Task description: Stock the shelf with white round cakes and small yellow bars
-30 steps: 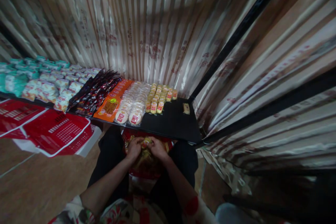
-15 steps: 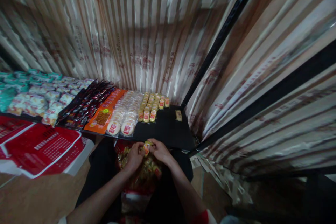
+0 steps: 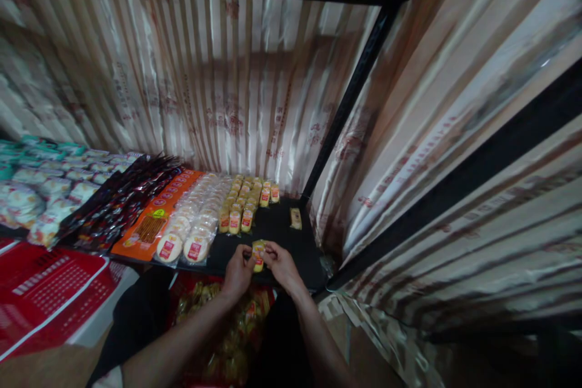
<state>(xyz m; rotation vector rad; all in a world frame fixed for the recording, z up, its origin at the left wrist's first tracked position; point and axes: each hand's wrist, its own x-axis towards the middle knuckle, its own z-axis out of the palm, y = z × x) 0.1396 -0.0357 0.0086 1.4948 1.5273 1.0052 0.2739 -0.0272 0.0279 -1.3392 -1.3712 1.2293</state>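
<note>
Between my two hands is a small yellow wrapped snack (image 3: pixel 258 256) with a red and white label. My left hand (image 3: pixel 239 271) pinches its left side, and my right hand (image 3: pixel 280 265) grips its upper right. Both are just over the front edge of the black shelf (image 3: pixel 273 227). Beyond them, rows of matching yellow snack packs (image 3: pixel 235 218) stand on the shelf. Below my forearms, a red basket (image 3: pixel 175 291) between my legs holds many more yellow packs (image 3: pixel 248 321). A single pale pack (image 3: pixel 295 218) lies apart at the shelf's right end.
Left along the shelf are round white wrapped crackers (image 3: pixel 196 245), an orange bag (image 3: pixel 148 227), dark shiny packets (image 3: pixel 109 209) and white packets (image 3: pixel 54 194). A red basket (image 3: pixel 54 291) stands at lower left. A black post (image 3: pixel 348 100) rises at the shelf's right corner, before draped sheeting (image 3: pixel 254 97).
Both hands have lifted the yellow snack from above the basket to the shelf's front edge, and it now hangs more upright. My view has shifted to the right.
</note>
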